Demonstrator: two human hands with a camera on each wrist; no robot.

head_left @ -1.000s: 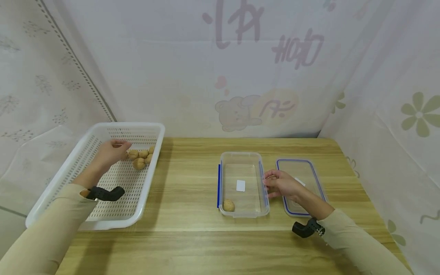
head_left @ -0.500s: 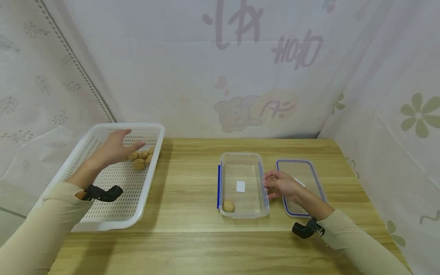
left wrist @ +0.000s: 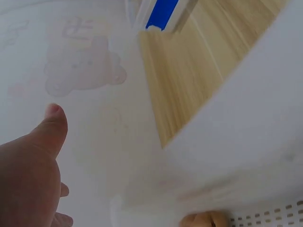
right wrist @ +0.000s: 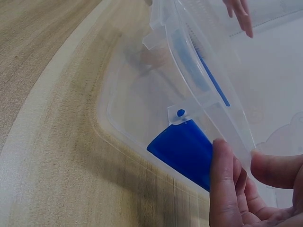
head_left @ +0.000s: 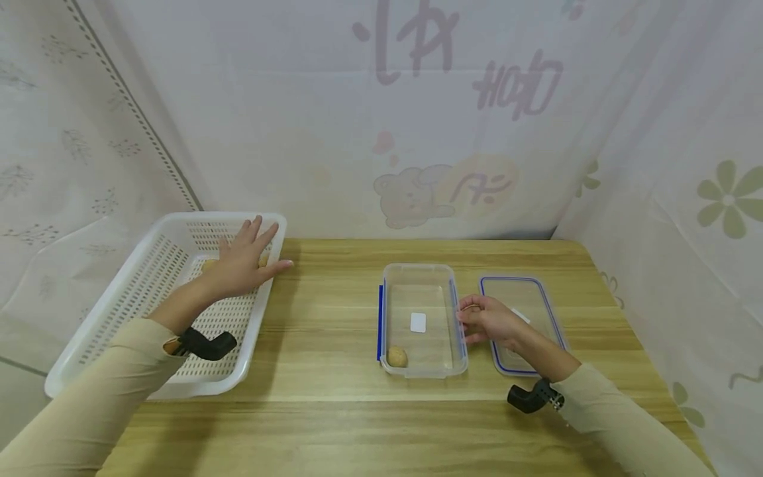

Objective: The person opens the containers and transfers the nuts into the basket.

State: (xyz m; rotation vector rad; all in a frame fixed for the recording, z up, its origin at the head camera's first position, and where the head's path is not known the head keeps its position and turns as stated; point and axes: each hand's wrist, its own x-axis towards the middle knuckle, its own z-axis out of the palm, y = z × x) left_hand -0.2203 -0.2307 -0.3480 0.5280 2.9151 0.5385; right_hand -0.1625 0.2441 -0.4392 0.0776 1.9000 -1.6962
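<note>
My left hand (head_left: pixel 235 268) hovers palm down with spread fingers over the white slotted basket (head_left: pixel 247 358), at its right rim. Walnuts (head_left: pixel 209 265) lie in the basket, mostly hidden under that hand; in the left wrist view one walnut (left wrist: pixel 204 220) shows at the bottom edge, apart from the thumb. My right hand (head_left: pixel 491 321) grips the right side of a clear plastic food container (head_left: pixel 417 291). In the right wrist view its thumb is at the rim and its fingers (right wrist: pixel 222 189) lie outside by the blue latch (right wrist: pixel 182 151). A single walnut (head_left: pixel 397 356) sits in the container's near left corner.
The container's clear lid with a blue seal (head_left: pixel 518 285) lies flat on the wooden table (head_left: pixel 334 424), right of the container and partly under my right forearm. A printed curtain (head_left: pixel 322 132) hangs behind the table and at both sides.
My left hand has moved right and opened from a loose curl to spread fingers, now covering most of the walnuts. The right hand and the container have stayed still.
</note>
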